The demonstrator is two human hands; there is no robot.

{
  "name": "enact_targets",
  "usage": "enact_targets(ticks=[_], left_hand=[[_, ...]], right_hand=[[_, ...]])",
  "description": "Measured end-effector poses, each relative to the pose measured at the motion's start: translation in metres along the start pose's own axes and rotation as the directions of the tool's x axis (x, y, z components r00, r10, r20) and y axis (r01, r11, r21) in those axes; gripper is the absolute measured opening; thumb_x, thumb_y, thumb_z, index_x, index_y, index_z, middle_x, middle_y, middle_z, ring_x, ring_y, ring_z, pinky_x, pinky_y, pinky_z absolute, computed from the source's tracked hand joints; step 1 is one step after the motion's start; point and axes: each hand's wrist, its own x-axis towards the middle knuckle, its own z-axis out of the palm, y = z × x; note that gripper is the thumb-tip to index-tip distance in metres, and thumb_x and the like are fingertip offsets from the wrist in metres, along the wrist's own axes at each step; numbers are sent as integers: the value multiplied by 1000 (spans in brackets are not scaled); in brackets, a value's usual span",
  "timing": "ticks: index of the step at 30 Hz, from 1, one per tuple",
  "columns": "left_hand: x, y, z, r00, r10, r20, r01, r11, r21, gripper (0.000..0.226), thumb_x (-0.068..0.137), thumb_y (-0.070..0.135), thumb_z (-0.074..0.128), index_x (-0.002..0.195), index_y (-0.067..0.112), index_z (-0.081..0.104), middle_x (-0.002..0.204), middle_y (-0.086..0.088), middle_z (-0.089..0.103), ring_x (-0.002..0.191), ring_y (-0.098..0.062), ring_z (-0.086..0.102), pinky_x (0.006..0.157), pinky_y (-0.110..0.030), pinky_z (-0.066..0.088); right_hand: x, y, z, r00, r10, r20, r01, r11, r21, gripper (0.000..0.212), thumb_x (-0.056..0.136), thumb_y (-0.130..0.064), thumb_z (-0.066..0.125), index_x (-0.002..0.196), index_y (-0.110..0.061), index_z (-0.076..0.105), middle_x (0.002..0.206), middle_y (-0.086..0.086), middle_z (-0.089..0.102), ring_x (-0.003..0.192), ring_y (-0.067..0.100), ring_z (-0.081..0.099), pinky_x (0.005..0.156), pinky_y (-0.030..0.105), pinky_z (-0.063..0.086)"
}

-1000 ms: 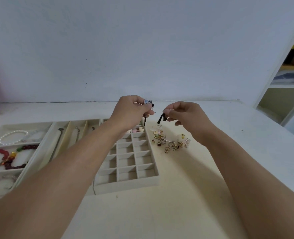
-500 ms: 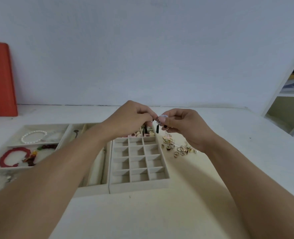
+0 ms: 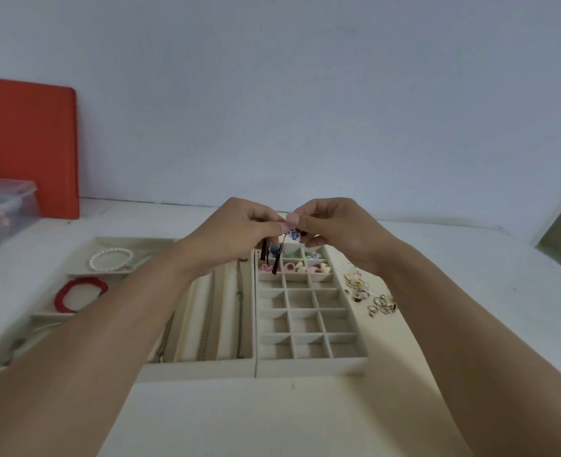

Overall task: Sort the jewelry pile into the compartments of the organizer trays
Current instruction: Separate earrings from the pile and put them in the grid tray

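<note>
Together both hands (image 3: 292,227) pinch dark-tasselled earrings (image 3: 293,235) above the grid tray (image 3: 308,359).

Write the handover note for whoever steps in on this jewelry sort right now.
Left hand and right hand: both pinch one small piece with dark tassels above the grid tray.
Done: pearl bracelet and red bracelet lie in the left tray; chains lie in the long-slot tray; the grid's far rows hold small pieces.
Left: place the held piece, then sort the jewelry pile on the table right of the grid; near rows look free.
</note>
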Motion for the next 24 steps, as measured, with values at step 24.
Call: enact_targets(ticks=[24], left_hand=[[6,-19,-17,999,-27,30,20,974,225,13,88,35,75,82,24,80,66,10,67,66,-8,57,67,-25,44]], right_hand=[[15,6,13,1000,-10,28,17,968,-251,10,87,-30,78,89,-20,81,88,0,78,75,9,65,69,29,49]])
